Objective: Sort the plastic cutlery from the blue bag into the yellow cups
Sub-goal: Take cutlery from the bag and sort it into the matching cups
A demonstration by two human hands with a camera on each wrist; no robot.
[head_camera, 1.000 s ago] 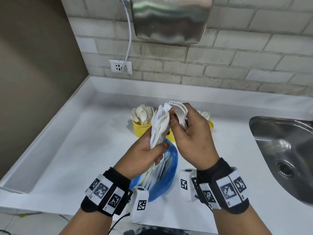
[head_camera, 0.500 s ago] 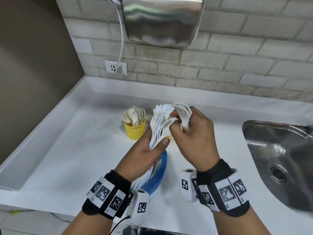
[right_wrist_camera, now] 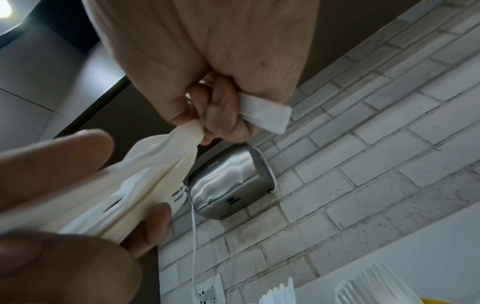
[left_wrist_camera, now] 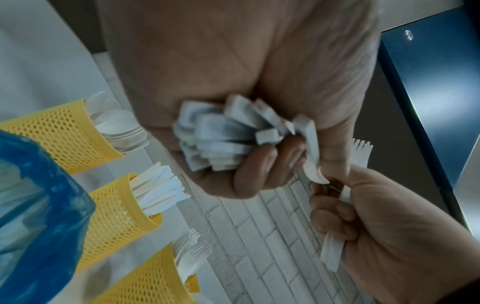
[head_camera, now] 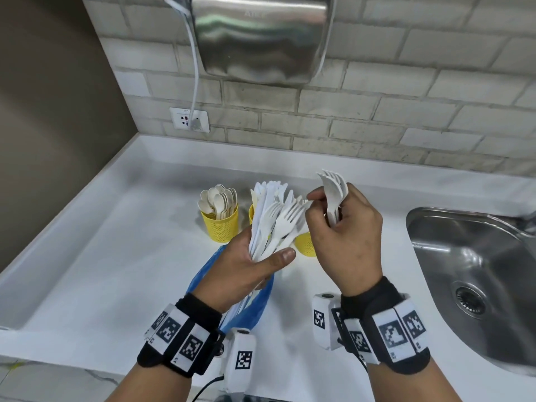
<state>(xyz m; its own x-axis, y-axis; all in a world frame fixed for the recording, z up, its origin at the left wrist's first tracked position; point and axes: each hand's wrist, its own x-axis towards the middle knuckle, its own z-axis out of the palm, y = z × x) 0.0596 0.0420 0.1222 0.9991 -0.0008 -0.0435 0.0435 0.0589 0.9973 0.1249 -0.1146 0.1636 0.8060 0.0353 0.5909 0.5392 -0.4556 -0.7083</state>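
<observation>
White countertop (head_camera: 87,271) running to a pale brick wall (head_camera: 406,117), steel sink (head_camera: 475,274) set in at the right. Nearest, two wrists strapped with black bands and square-coded tags. Just beyond, crumpled blue bag (head_camera: 249,309) of thin translucent plastic lying on the counter under the left hand (head_camera: 246,265), more white cutlery showing through its side. Left hand fisted round a thick bundle of white plastic cutlery (head_camera: 275,221), mostly forks and knives, heads fanned upward, flat handle ends crowding out below the curled fingers (left_wrist_camera: 259,164) in the left wrist view. Right hand (head_camera: 345,239) clenched on a small sheaf of forks (head_camera: 333,187), tines up, while its thumb and forefinger pinch the tip of one more fork still in the bundle. Behind the hands, three yellow cups of perforated mesh plastic, round and slightly tapered, standing in a row: spoon cup (head_camera: 220,224) at the left packed with rounded white spoons, bowls up; knife cup (left_wrist_camera: 122,214) in the middle filled with flat white knives; fork cup (head_camera: 306,243) at the right, largely hidden in the head view, holding forks. Farthest, brushed-steel hand dryer (head_camera: 258,39) on the wall, white cord dropping to a wall socket (head_camera: 190,120).
</observation>
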